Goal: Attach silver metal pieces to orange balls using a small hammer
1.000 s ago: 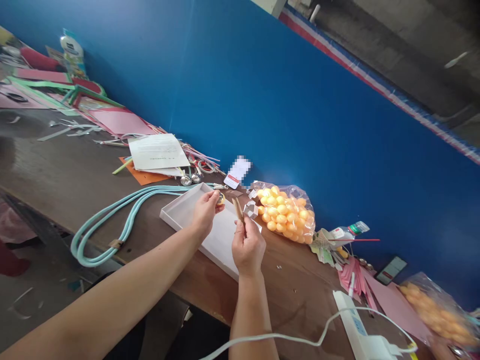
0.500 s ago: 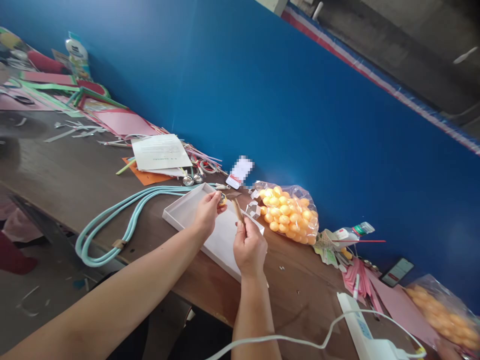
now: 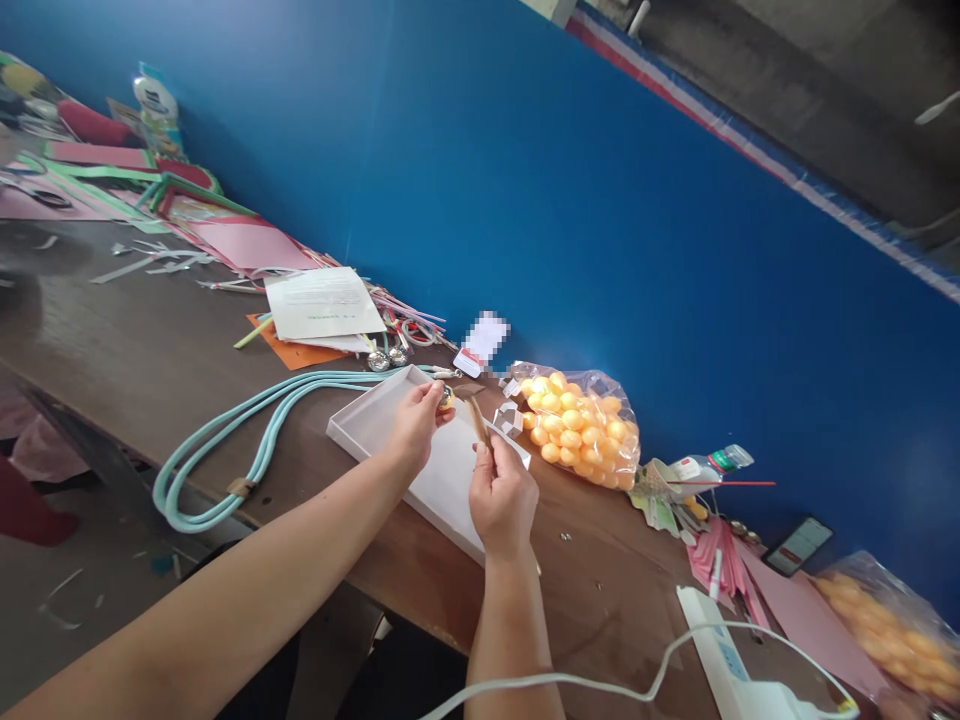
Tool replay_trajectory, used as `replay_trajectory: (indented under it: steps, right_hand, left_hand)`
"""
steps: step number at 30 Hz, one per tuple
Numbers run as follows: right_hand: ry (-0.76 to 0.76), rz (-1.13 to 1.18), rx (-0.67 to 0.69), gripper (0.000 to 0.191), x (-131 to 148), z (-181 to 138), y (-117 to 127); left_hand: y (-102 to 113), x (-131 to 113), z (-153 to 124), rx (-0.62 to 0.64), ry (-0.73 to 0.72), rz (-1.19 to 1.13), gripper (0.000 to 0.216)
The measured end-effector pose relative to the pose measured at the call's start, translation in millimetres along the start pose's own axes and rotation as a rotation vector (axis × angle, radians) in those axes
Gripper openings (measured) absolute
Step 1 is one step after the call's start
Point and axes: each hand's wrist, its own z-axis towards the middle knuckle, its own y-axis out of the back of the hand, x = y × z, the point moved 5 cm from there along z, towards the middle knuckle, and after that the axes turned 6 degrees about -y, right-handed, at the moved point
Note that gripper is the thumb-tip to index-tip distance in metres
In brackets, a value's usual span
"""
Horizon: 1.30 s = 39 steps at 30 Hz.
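Observation:
My left hand (image 3: 415, 428) pinches a small shiny round piece (image 3: 446, 398), silver and gold in colour, at its fingertips. Facing it, my right hand (image 3: 504, 495) is closed on a thin brown strip (image 3: 478, 420) whose upper end points toward the round piece. The two held things are close but look apart. Beneath both hands lies a shallow white box tray (image 3: 375, 407), partly covered by them. Light-blue cords (image 3: 262, 420), bundled with a brown band (image 3: 241, 488), loop out to the left of the tray.
Beyond the tray are two silver balls (image 3: 378, 360), a printed white sheet (image 3: 324, 303) and a clear bag of orange balls (image 3: 574, 425). A white power strip (image 3: 712, 645) with a cable (image 3: 585, 681) sits at the right front. A blue wall (image 3: 480, 180) borders the table's back.
Both hands keep nearly the same pose and hold the same things. The whole view shifts very slightly; nothing is taken up or let go.

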Motion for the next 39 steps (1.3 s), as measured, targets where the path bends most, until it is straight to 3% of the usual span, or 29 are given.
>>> replay_trajectory:
  steps: [19, 39]
  right_hand:
    - [-0.024, 0.003, 0.076, 0.034, -0.5, -0.6, -4.6]
    - [-0.020, 0.041, 0.061, 0.034, 0.1, -0.9, -4.1]
  left_hand:
    - [-0.4, -1.6, -1.7, 0.005, 0.001, 0.041, 0.031]
    - [1.5, -1.0, -0.3, -0.009, -0.018, 0.061, 0.034]
